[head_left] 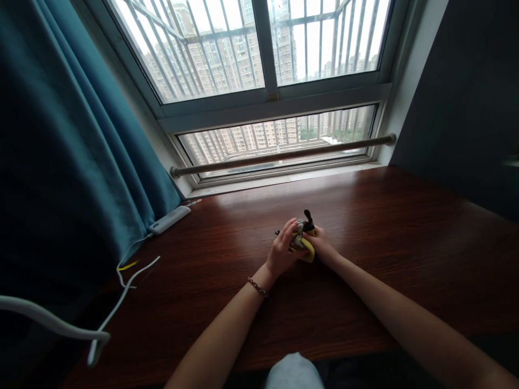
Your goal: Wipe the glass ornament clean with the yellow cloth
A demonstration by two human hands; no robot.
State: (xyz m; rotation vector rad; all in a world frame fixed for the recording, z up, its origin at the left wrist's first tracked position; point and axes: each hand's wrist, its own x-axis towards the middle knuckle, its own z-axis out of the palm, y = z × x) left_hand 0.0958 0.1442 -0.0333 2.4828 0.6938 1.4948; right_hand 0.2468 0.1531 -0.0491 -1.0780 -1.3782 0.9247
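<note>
A dark wooden table (405,254) runs up to the window (267,81); a teal curtain (68,162) hangs left, white cables (121,302) and a white power strip (169,219) beside it.

Two hands (284,251) (322,244), one small yellow toy (305,244), one white power bank (169,220), perhaps two white cables (133,278).

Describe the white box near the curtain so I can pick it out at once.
Start at the teal curtain on the left of the wooden desk. Where its hem meets the desk's back corner below the window lies the flat white box. White cables trail from it; nothing else there is boxy.
</note>
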